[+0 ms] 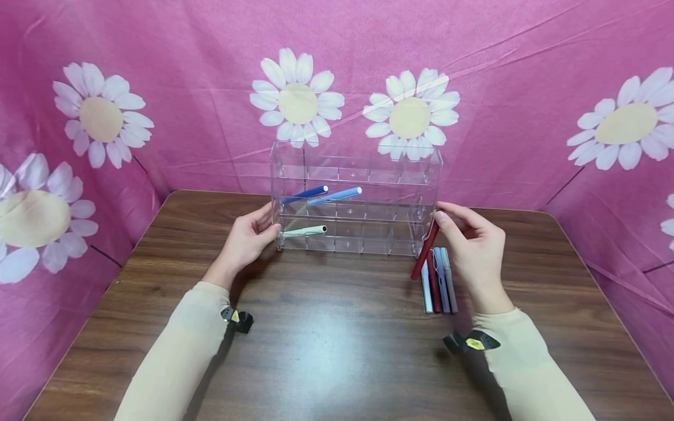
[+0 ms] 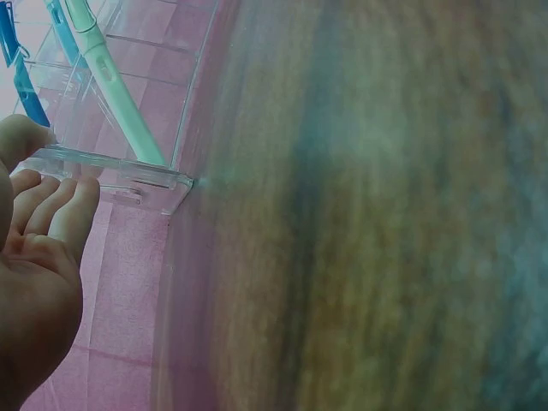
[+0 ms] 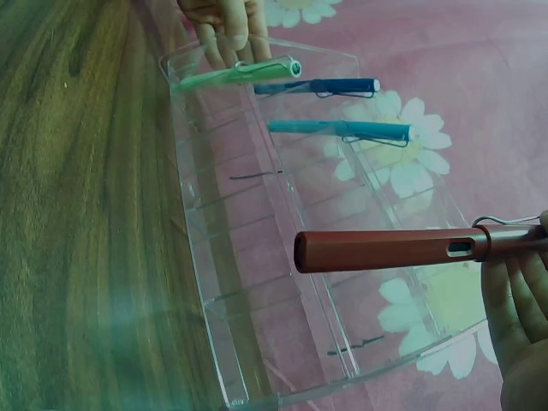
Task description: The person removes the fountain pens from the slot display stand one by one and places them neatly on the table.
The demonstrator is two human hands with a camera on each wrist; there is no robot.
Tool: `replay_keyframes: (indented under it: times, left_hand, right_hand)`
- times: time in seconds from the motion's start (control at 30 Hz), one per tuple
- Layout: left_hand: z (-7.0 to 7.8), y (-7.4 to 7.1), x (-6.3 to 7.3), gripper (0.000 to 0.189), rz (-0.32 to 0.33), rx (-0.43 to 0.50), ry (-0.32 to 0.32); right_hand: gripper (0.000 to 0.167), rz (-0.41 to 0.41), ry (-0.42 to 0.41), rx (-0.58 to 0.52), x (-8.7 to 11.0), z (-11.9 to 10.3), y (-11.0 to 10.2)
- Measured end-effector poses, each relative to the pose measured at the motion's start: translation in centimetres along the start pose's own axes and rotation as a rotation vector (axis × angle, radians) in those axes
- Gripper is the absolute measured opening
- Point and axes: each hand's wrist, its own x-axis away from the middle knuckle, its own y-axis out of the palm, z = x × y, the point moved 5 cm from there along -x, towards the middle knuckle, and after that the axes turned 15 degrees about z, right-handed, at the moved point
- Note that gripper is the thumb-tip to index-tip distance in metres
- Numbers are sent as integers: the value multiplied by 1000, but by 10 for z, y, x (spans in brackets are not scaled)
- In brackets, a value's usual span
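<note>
A clear plastic pen rack (image 1: pixel 350 240) with tiers of small compartments stands on the table. My left hand (image 1: pixel 244 240) grips its left side wall, thumb on one face and fingers on the other in the left wrist view. At the rack's right end, my right hand (image 1: pixel 479 248) holds a dark red pen (image 3: pixel 385 250) with a metal clip, which slants down toward the table in the head view. Inside the rack's left part lie a mint green pen (image 1: pixel 305 231) low down, and a dark blue pen (image 1: pixel 305 195) and a light blue pen (image 1: pixel 337 196) higher up.
Below my right hand several pens lie side by side on the wooden table (image 1: pixel 326 374), among them a second dark red pen (image 1: pixel 434 286) and a grey pen (image 1: pixel 450 283). A pink cloth (image 1: pixel 210 128) with white flowers hangs behind and around the table.
</note>
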Motion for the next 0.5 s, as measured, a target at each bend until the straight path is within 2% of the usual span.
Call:
replay_keyframes:
  times: [0.3,0.5]
  left_hand:
    - [1,-1,1,59,0,-11,2]
    - [1,0,0,59,-5,-8,5]
  right_hand:
    - [21,9,2,39,-4,4,-10]
    - [21,3,-3,108,-5,8,-16]
